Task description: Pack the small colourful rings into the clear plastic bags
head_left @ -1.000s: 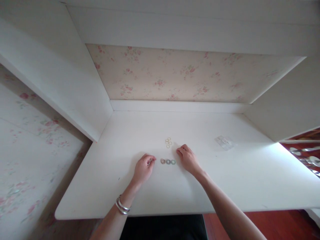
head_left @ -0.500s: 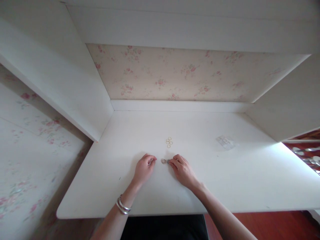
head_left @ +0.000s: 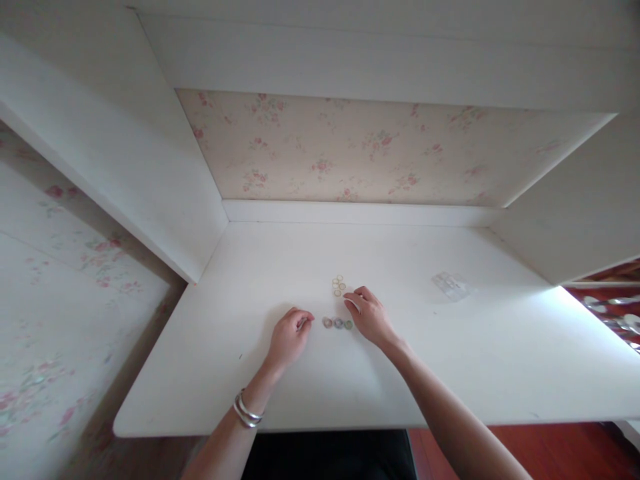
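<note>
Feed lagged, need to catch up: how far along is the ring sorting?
Done: three coloured rings lie in a row on the white table. In hand: the right hand reaches at the cluster of pale yellow rings; the left hand rests curled beside the row, its contents hidden. Left: the yellow cluster lies unsorted.

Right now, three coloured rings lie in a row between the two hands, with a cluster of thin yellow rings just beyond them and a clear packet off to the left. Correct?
Not quite: the clear packet lies off to the right, not the left, as the head view shows. The rest holds: three coloured rings sit in a row between the left hand and right hand, with the thin yellow rings just beyond.
</note>
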Tool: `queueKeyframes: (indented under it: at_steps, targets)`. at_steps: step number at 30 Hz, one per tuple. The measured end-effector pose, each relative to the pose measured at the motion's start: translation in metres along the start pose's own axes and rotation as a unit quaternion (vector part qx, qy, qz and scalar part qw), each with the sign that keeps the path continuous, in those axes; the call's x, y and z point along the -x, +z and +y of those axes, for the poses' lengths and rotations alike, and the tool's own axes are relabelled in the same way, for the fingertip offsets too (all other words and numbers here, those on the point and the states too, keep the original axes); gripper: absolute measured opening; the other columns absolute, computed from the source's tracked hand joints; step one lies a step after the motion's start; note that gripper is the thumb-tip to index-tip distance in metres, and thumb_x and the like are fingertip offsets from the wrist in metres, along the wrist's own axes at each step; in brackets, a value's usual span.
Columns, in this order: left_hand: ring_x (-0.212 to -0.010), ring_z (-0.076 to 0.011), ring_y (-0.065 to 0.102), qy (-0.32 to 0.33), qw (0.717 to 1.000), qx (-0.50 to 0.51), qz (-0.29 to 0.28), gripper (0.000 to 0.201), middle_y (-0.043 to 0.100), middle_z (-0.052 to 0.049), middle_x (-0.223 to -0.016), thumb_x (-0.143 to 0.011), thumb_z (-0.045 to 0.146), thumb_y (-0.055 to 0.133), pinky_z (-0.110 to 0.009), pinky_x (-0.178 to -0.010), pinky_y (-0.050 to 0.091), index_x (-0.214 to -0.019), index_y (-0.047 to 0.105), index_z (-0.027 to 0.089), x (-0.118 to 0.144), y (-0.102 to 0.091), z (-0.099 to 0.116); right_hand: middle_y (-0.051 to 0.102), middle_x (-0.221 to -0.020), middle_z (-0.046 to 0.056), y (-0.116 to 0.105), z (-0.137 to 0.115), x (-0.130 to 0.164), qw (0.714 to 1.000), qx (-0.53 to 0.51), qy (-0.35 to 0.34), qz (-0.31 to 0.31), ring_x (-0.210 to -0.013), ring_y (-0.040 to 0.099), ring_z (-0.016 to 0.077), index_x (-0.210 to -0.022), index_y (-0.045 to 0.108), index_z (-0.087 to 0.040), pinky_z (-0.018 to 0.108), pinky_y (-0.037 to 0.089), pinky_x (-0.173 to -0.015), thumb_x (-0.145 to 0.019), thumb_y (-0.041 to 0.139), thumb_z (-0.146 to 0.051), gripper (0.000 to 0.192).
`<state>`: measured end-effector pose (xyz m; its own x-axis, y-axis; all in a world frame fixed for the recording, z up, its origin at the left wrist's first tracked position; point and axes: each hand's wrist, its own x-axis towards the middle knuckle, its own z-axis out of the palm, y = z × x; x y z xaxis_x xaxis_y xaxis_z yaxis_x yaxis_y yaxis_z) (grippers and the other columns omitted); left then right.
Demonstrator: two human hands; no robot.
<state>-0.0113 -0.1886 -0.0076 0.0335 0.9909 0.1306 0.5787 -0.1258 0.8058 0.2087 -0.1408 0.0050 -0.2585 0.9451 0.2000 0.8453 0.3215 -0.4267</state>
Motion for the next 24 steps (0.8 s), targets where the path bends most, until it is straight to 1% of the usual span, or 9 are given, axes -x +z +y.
queueKeyframes:
  at_steps: [3, 7, 10, 13, 17, 20, 22, 24]
  targets:
    - [-0.068, -0.0120, 0.055, -0.003, 1.000, 0.001, -0.002, 0.016, 0.062, 0.000, -0.081, -0.082, 0.017, 0.049, -0.024, -0.066, 0.042, -0.084, 0.065, 0.020, 0.000, 0.000, -0.001, 0.057, -0.102, 0.005, 0.002, 0.000, -0.015, 0.999, 0.024, -0.010, -0.042, -0.089, 0.055, 0.0158, -0.105, 0.065, -0.028, 0.026, 0.042, -0.078, -0.090, 0.045, -0.029, 0.025]
    - [-0.070, -0.0121, 0.055, -0.002, 1.000, 0.004, -0.004, 0.016, 0.062, 0.000, -0.082, -0.082, 0.018, 0.049, -0.024, -0.067, 0.042, -0.085, 0.065, 0.020, -0.002, -0.001, -0.001, 0.057, -0.100, 0.004, 0.002, -0.001, -0.027, 0.994, 0.039, -0.006, -0.097, -0.090, 0.054, 0.0149, -0.094, 0.067, -0.025, 0.024, 0.039, -0.076, -0.090, 0.043, -0.028, 0.024]
    - [-0.070, -0.0121, 0.055, -0.004, 1.000, 0.006, -0.005, 0.016, 0.062, 0.000, -0.082, -0.082, 0.017, 0.049, -0.024, -0.068, 0.043, -0.084, 0.065, 0.020, -0.002, -0.001, 0.000, 0.057, -0.098, 0.005, 0.002, -0.001, -0.029, 0.992, 0.049, 0.000, -0.115, -0.091, 0.054, 0.0150, -0.088, 0.066, -0.022, 0.024, 0.038, -0.075, -0.091, 0.042, -0.025, 0.025]
    - [-0.071, -0.0120, 0.055, -0.005, 1.000, 0.008, -0.005, 0.016, 0.062, 0.000, -0.083, -0.082, 0.016, 0.049, -0.024, -0.069, 0.043, -0.084, 0.065, 0.020, -0.002, 0.000, 0.000, 0.057, -0.095, 0.004, 0.001, 0.000, -0.024, 0.994, 0.029, -0.003, -0.101, -0.087, 0.054, 0.0140, -0.086, 0.065, -0.021, 0.023, 0.038, -0.074, -0.091, 0.041, -0.023, 0.025]
    - [-0.069, -0.0118, 0.055, -0.006, 1.000, 0.006, -0.010, 0.016, 0.062, 0.000, -0.081, -0.082, 0.018, 0.050, -0.024, -0.068, 0.043, -0.085, 0.065, 0.020, -0.001, 0.000, 0.000, 0.056, -0.093, 0.003, -0.010, 0.001, -0.008, 0.998, -0.039, -0.005, -0.040, -0.080, 0.055, 0.0120, -0.088, 0.064, -0.021, 0.023, 0.040, -0.073, -0.092, 0.041, -0.026, 0.024]
    - [-0.068, -0.0117, 0.055, -0.007, 1.000, -0.001, -0.016, 0.015, 0.062, 0.000, -0.081, -0.082, 0.019, 0.050, -0.024, -0.068, 0.042, -0.085, 0.065, 0.020, -0.001, 0.000, 0.000, 0.055, -0.092, 0.003, -0.021, 0.001, 0.009, 0.998, -0.064, -0.003, 0.003, -0.077, 0.055, 0.0122, -0.091, 0.063, -0.021, 0.024, 0.042, -0.072, -0.093, 0.040, -0.030, 0.025]
    - [-0.068, -0.0117, 0.055, -0.007, 1.000, -0.006, -0.020, 0.015, 0.062, 0.000, -0.081, -0.082, 0.020, 0.050, -0.024, -0.067, 0.042, -0.085, 0.065, 0.021, 0.000, 0.000, 0.001, 0.056, -0.091, 0.004, -0.024, 0.002, 0.021, 0.998, -0.069, 0.002, 0.014, -0.075, 0.056, 0.0125, -0.091, 0.063, -0.022, 0.025, 0.043, -0.071, -0.093, 0.039, -0.032, 0.026]
    - [-0.069, -0.0117, 0.055, -0.005, 1.000, -0.009, -0.022, 0.015, 0.062, 0.001, -0.082, -0.083, 0.020, 0.050, -0.024, -0.068, 0.042, -0.085, 0.065, 0.021, 0.000, -0.001, 0.002, 0.056, -0.091, 0.004, -0.025, 0.003, 0.033, 0.998, -0.067, 0.009, 0.008, -0.075, 0.056, 0.0127, -0.091, 0.063, -0.022, 0.025, 0.043, -0.071, -0.093, 0.038, -0.032, 0.027]
